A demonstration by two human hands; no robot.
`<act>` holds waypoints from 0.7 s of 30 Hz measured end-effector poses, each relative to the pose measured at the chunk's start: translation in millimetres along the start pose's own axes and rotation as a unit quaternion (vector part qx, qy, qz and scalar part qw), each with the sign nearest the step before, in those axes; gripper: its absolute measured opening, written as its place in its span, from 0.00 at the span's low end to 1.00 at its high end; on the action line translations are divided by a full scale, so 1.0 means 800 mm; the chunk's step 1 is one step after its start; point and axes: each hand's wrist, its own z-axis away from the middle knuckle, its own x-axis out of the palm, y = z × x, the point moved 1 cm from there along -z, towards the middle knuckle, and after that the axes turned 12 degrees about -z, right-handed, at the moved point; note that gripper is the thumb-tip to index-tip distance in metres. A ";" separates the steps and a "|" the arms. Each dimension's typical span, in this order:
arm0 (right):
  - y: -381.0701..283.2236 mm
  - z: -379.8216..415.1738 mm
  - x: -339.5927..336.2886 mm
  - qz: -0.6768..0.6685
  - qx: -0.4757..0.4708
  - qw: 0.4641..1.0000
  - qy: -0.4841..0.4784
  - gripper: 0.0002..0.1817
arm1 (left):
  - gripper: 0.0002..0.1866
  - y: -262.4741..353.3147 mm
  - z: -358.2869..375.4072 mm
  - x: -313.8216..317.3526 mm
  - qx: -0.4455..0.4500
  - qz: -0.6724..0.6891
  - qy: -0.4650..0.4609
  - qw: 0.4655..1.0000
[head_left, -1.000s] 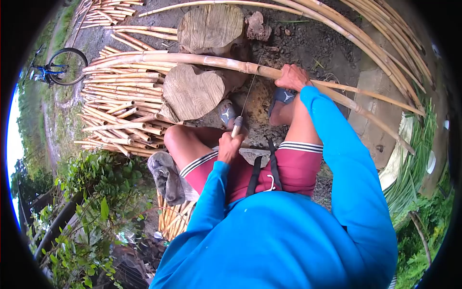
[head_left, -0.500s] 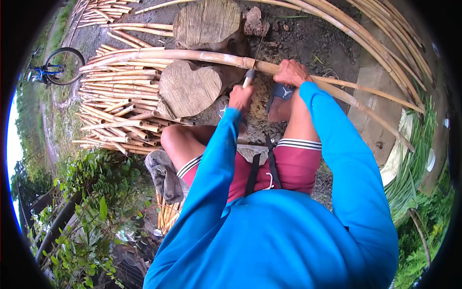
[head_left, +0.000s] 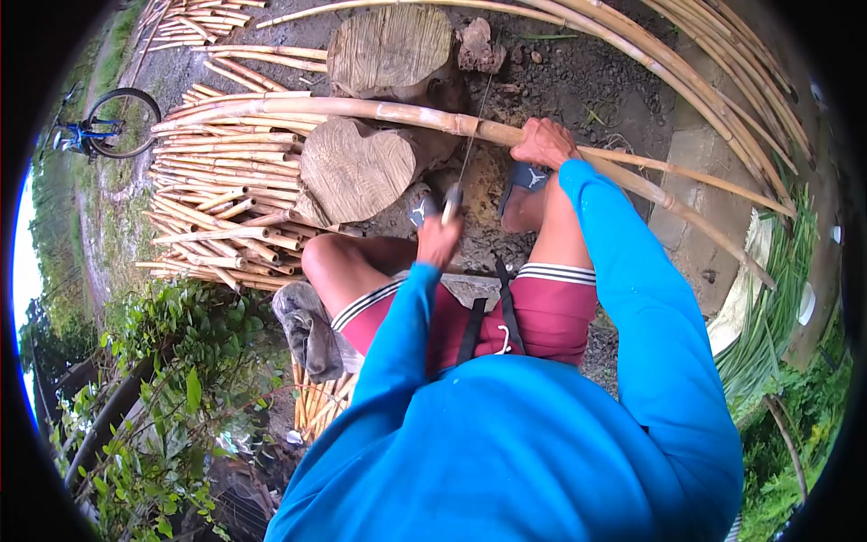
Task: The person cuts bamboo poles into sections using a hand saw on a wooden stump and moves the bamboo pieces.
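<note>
A long bamboo pole (head_left: 361,110) is laid across the heart-shaped wooden block (head_left: 359,170), running from nine o'clock over to three o'clock of the scene. It is clamped by the right hand (head_left: 543,143), whose fingers are wrapped fully round it at about one o'clock from the knees. A thin saw (head_left: 465,154) is gripped by its pale handle in the left hand (head_left: 438,239), fist closed tight, the blade slanting up to meet the pole just left of the right hand. The blade edge is seen too thinly to tell how deep it sits in the cane.

Bare, dark, gritty earth (head_left: 578,81) is seen underfoot, strewn with chips. A second, rounder stump (head_left: 390,50) is set at twelve o'clock, a rough lump of wood just beside it. At nine o'clock a stack of cut bamboo lengths (head_left: 226,190) is piled in rows, all ends lined up. Long curved canes (head_left: 713,63) are swept across from twelve to three o'clock, and a bundle of green strips (head_left: 777,298) is heaped at three o'clock beside a concrete slab (head_left: 695,190). A bicycle (head_left: 104,126) is parked on the grass at ten o'clock. Leafy shrubs (head_left: 172,397) are crowded in at seven o'clock. Sandalled feet are planted beneath the pole, either side of the saw.
</note>
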 end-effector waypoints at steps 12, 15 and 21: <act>0.001 -0.007 0.000 -0.001 0.034 0.999 -0.021 0.27 | 0.21 -0.040 0.012 0.015 0.119 -0.041 0.060 0.990; 0.000 0.002 -0.003 0.004 0.043 0.998 -0.040 0.27 | 0.22 -0.001 -0.009 0.003 0.069 -0.068 -0.045 0.994; -0.003 -0.003 -0.001 0.009 0.033 0.999 -0.012 0.26 | 0.17 -0.034 -0.006 0.021 0.140 -0.086 0.051 0.985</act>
